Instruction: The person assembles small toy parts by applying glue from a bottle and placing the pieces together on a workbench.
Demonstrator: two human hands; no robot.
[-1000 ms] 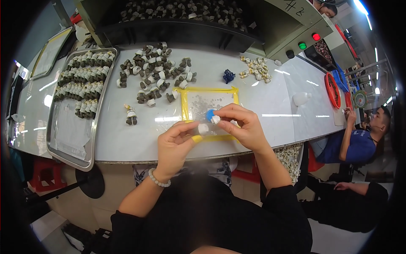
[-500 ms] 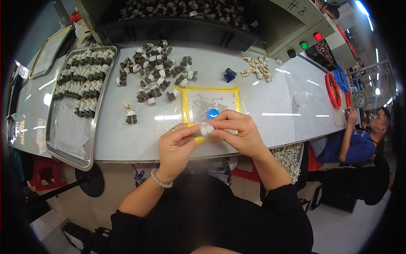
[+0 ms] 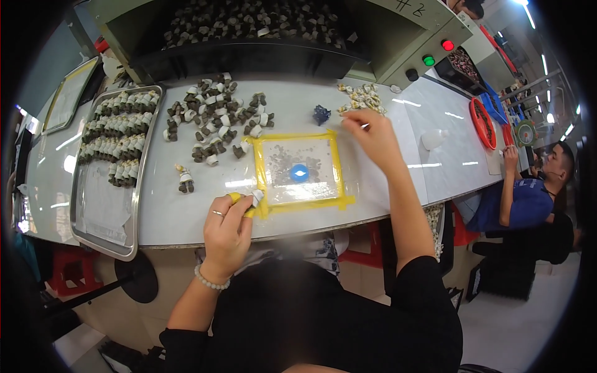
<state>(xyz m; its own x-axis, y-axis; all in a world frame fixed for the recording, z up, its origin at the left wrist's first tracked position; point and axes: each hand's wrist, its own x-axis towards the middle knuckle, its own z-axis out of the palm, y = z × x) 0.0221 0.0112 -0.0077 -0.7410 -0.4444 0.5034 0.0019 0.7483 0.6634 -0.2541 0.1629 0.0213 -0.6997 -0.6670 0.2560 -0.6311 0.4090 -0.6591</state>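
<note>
My left hand, with yellow covers on its fingertips, grips a small figure body, white above and dark below. It is beside the left edge of a yellow-taped panel. A round blue-rimmed cap lies on that panel. My right hand reaches to the near edge of a pile of small white-and-yellow pieces. Its fingers are drawn together; whatever is between them I cannot make out. A crumpled dark blue lump sits left of it. One assembled figure rests on the table at left.
Loose figure bodies are heaped beyond the panel. A metal tray with rows of figures stands at left. Behind is a black bin full of parts under a machine frame. A white bottle and a co-worker are at right.
My hands have parted. The left has moved left and down with the figure body; the right has let go of it and moved away to the small pieces. The view has shifted slightly.
</note>
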